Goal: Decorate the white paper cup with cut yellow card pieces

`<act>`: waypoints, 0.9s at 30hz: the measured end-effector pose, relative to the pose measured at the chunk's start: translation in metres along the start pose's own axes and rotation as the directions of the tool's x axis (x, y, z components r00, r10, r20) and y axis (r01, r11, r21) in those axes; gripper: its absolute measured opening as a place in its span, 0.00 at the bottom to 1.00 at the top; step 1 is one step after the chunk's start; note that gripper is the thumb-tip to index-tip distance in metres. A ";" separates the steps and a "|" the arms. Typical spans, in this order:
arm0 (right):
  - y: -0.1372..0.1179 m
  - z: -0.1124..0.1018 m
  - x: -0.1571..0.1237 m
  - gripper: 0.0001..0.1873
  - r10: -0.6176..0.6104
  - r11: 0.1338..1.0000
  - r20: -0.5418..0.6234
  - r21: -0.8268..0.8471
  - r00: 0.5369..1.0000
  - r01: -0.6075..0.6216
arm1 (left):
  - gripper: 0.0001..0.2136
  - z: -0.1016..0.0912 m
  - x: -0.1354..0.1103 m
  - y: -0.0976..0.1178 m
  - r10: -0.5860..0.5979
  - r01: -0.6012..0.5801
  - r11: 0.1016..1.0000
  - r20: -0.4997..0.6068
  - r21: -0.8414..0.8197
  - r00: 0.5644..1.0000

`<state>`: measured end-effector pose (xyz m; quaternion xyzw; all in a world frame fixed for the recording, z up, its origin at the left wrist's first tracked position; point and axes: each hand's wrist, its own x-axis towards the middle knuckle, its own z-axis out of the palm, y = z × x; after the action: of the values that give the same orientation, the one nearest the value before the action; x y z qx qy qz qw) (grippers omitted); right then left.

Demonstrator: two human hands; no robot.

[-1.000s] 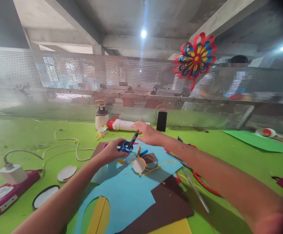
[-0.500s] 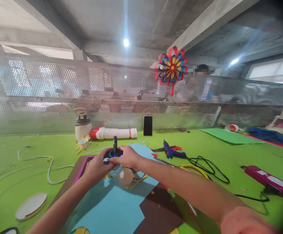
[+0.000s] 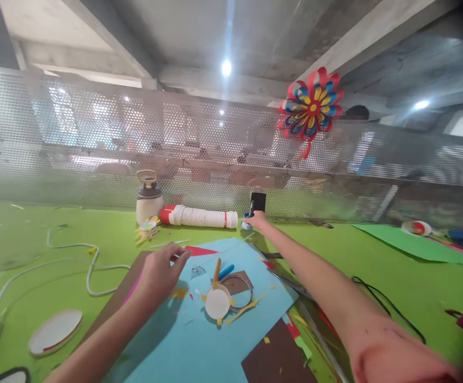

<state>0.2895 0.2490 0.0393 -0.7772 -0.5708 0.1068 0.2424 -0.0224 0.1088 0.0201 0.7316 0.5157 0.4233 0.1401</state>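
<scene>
My right hand [image 3: 258,219] reaches to the back of the table, its fingers on a small blue-rimmed cup [image 3: 246,225]. A black marker [image 3: 252,207] stands upright in that cup, in front of a dark phone-like slab [image 3: 259,202]. Loosely curled and apparently holding nothing, my left hand [image 3: 161,271] hovers over the left side of a light-blue paper sheet [image 3: 155,346]. On the sheet lie a white disc [image 3: 217,304] with yellow tabs, a ring [image 3: 251,298], an orange strip [image 3: 217,271] and a blue strip [image 3: 226,272].
Along the back stand a pump sprayer [image 3: 149,205] and a white-and-red ribbed tube [image 3: 199,217]. A white cable [image 3: 93,266] winds across the left. Scissors-like blades [image 3: 291,284] and black cord [image 3: 390,308] lie right. A paper flower [image 3: 314,109] hangs on the mesh screen.
The blue-rimmed cup with the marker went from between both hands to the table's back, with my right hand. My left hand let go and stayed near the sheet. The view has turned left.
</scene>
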 end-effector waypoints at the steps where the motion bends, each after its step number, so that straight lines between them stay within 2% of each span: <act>1: 0.000 0.005 0.005 0.17 0.006 1.000 -0.001 -0.020 1.000 -0.006 | 0.12 0.000 0.000 0.000 0.014 -0.013 1.000 -0.009 0.021 1.000; 5: -0.003 0.025 0.012 0.17 0.017 0.996 0.015 -0.085 1.000 -0.016 | 0.14 0.000 -0.002 -0.001 0.056 -0.054 0.995 -0.015 0.085 0.998; 8: -0.003 0.027 0.010 0.17 0.012 0.992 0.012 -0.123 1.000 -0.011 | 0.17 0.000 -0.001 -0.002 0.047 -0.044 0.994 -0.032 0.100 0.998; 12: -0.001 -0.001 -0.003 0.18 -0.032 0.987 -0.029 -0.162 0.999 0.027 | 0.18 -0.002 0.000 -0.002 0.041 -0.037 0.994 -0.036 0.099 0.999; 15: -0.003 -0.028 -0.025 0.17 -0.098 0.980 -0.052 -0.179 0.994 0.087 | 0.13 -0.005 0.001 -0.001 0.040 -0.040 0.996 -0.003 0.084 0.999; 17: -0.003 -0.040 -0.049 0.17 -0.158 0.973 -0.042 -0.179 0.987 0.148 | 0.08 -0.008 0.002 0.001 0.059 -0.064 0.997 0.083 0.054 0.995; 20: -0.002 -0.048 -0.104 0.15 -0.296 0.944 0.015 -0.147 0.955 0.295 | 0.11 -0.013 0.005 0.002 0.098 -0.105 0.994 0.225 0.020 0.969; 21: 0.000 -0.048 -0.127 0.14 -0.353 0.927 0.035 -0.126 0.935 0.354 | 0.12 -0.015 0.006 0.002 0.102 -0.112 0.994 0.264 0.021 0.959; 23: 0.005 -0.047 -0.175 0.20 -0.465 0.878 0.094 -0.075 0.880 0.472 | 0.14 -0.019 0.008 0.001 0.098 -0.113 0.993 0.337 0.026 0.936; 27: 0.021 -0.045 -0.259 0.13 -0.628 0.772 0.180 0.024 0.757 0.635 | 0.15 -0.030 0.010 0.004 0.095 -0.130 0.991 0.510 0.034 0.855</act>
<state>0.2426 -0.0102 0.0391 -0.5311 -0.8204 0.0768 0.1975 -0.0413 0.1091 0.0456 0.8502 0.4310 0.2063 0.2211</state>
